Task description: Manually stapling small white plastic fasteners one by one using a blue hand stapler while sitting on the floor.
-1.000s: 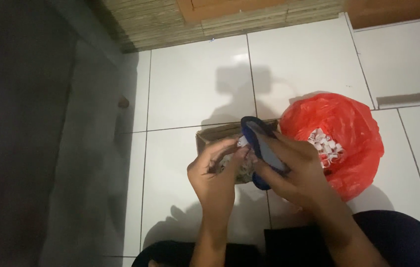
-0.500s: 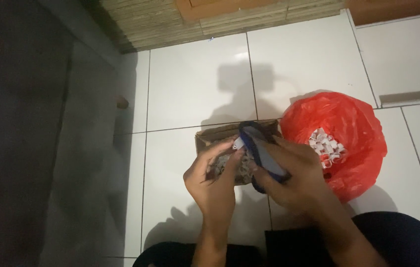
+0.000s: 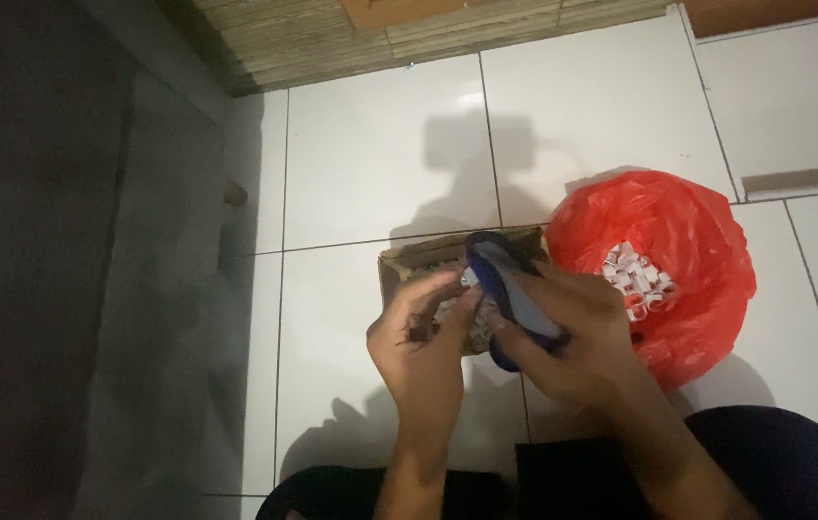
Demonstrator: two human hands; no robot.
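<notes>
My right hand (image 3: 587, 337) grips a dark blue flat sandal-like sole (image 3: 510, 289), held tilted above a small open cardboard box (image 3: 409, 258). My left hand (image 3: 423, 337) pinches a small pale piece (image 3: 467, 279) against the upper edge of the blue sole, fingertips touching it. The box holds several small pale pieces, mostly hidden behind my hands. To the right lies an open red plastic bag (image 3: 688, 241) with several small white pieces (image 3: 635, 279) inside.
White floor tiles (image 3: 380, 164) lie under everything. A woven mat or wall strip (image 3: 332, 39) runs along the top. A dark grey surface (image 3: 43, 289) fills the left side. My dark-clothed knees (image 3: 775, 462) show at the bottom.
Both hands stay over the box with only slight shifts; the left fingers have moved closer to the blue sole's upper edge.
</notes>
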